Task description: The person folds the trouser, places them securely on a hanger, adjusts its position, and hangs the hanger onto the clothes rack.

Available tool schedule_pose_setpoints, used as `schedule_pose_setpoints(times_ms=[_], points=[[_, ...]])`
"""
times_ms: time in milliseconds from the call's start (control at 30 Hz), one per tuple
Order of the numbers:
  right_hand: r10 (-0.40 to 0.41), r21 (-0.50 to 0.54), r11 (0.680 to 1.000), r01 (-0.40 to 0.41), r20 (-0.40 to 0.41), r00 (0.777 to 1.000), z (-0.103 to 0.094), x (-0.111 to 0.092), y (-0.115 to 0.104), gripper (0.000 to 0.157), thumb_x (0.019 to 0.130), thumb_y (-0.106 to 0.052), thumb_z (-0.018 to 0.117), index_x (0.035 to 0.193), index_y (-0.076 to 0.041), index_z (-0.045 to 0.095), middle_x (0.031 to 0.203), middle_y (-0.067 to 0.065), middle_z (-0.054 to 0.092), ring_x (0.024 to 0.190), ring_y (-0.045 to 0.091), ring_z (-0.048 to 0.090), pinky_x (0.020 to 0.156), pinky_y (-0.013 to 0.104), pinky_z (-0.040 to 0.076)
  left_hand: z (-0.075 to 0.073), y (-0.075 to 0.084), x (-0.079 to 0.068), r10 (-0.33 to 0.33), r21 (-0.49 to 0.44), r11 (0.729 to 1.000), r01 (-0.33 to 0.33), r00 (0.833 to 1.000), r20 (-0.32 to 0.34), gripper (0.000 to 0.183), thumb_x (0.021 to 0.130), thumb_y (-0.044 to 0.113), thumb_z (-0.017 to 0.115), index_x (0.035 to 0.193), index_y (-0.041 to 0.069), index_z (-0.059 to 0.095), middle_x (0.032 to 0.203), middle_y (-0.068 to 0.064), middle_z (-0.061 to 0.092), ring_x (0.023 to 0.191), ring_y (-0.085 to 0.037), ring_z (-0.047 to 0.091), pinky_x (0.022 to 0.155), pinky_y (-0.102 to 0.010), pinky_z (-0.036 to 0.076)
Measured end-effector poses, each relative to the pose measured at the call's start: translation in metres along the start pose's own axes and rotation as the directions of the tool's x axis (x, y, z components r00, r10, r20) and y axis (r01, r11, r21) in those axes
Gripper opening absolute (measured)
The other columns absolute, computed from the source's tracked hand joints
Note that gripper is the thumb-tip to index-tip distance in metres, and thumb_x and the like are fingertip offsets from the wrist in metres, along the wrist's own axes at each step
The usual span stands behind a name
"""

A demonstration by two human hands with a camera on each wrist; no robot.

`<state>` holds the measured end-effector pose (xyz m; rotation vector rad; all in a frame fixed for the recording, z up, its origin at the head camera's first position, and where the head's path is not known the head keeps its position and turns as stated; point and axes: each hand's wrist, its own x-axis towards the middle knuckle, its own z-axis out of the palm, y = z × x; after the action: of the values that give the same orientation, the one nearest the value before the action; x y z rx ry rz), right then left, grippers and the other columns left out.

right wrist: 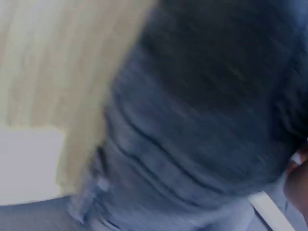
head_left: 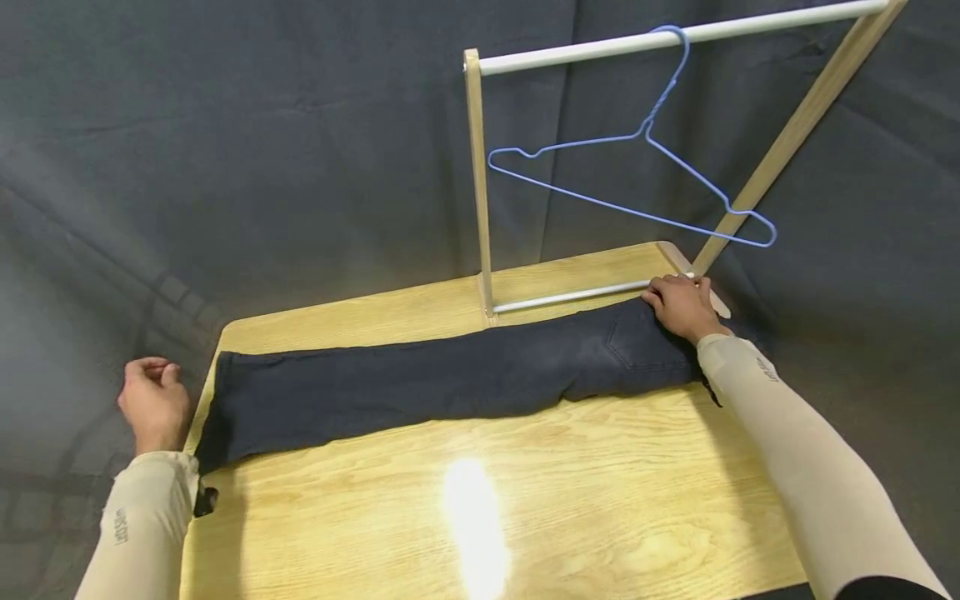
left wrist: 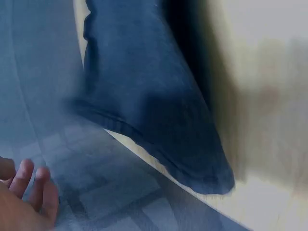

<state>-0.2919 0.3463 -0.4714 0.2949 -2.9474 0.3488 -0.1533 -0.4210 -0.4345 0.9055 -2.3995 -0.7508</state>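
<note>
A pair of dark jeans [head_left: 450, 375], folded lengthwise, lies across the back of the wooden table [head_left: 615, 483]. The hems point left; the back pocket and waist are at the right. My left hand [head_left: 153, 404] is beyond the table's left edge, apart from the hems, its fingers loosely curled around nothing. In the left wrist view, the jeans' hem [left wrist: 159, 149] reaches the table edge. At the far corner of the waist, my right hand [head_left: 682, 307] grips the fabric with curled fingers. Only part of that hand [right wrist: 298, 185] shows in the right wrist view.
A blue wire hanger [head_left: 600, 197] hangs from the white top bar [head_left: 570, 56] of a wooden-sided rack standing behind the jeans. The rack's lower white bar [head_left: 570, 296] runs just behind them. Grey cloth [head_left: 300, 167] surrounds the table. Something dark [head_left: 783, 593] lies at the front right edge.
</note>
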Motion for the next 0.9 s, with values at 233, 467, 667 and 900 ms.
schedule_pose_setpoints(times_ms=[233, 467, 667, 900], points=[[0.073, 0.067, 0.995, -0.067, -0.092, 0.993, 0.001, 0.0, -0.005, 0.023, 0.098, -0.029, 0.053, 0.097, -0.008, 0.06, 0.101, 0.018, 0.059, 0.098, 0.039, 0.05, 0.09, 0.062, 0.021, 0.018, 0.01, -0.042, 0.372, 0.015, 0.924, -0.382, 0.908, 0.193, 0.022, 0.097, 0.015, 0.051, 0.105, -0.004, 0.06, 0.101, -0.025, 0.059, 0.094, -0.04, 0.054, 0.081, -0.05, 0.038], [0.087, 0.094, 0.991, -0.092, 0.055, 0.995, 0.017, -0.022, -0.042, 0.032, 0.097, -0.033, 0.052, 0.117, -0.007, 0.053, 0.126, 0.023, 0.046, 0.12, 0.046, 0.038, 0.095, 0.063, 0.023, 0.046, 0.012, -0.088, 0.405, 0.042, 0.837, -0.546, 0.668, 0.624, 0.049, 0.098, 0.04, 0.049, 0.133, 0.005, 0.047, 0.137, -0.03, 0.038, 0.125, -0.053, 0.034, 0.093, -0.071, 0.028], [0.014, 0.05, 0.998, -0.032, 0.318, 0.948, 0.039, -0.049, -0.077, 0.055, 0.099, -0.051, 0.038, 0.143, -0.017, 0.035, 0.147, 0.02, 0.026, 0.134, 0.046, 0.022, 0.1, 0.067, 0.02, 0.062, 0.006, -0.101, 0.249, 0.116, 0.847, -0.518, 0.58, 0.776, 0.076, 0.096, 0.058, 0.038, 0.152, 0.012, 0.015, 0.153, -0.032, 0.005, 0.138, -0.059, 0.002, 0.09, -0.086, 0.007], [0.011, 0.027, 0.999, -0.023, 0.39, 0.921, 0.056, -0.062, -0.084, 0.059, 0.1, -0.054, 0.028, 0.15, -0.023, 0.024, 0.155, 0.016, 0.014, 0.141, 0.044, 0.01, 0.105, 0.068, 0.013, 0.063, -0.005, -0.113, 0.168, 0.156, 0.864, -0.478, 0.567, 0.806, 0.077, 0.096, 0.06, 0.036, 0.154, 0.018, 0.006, 0.154, -0.03, -0.01, 0.137, -0.061, -0.015, 0.087, -0.087, -0.008]])
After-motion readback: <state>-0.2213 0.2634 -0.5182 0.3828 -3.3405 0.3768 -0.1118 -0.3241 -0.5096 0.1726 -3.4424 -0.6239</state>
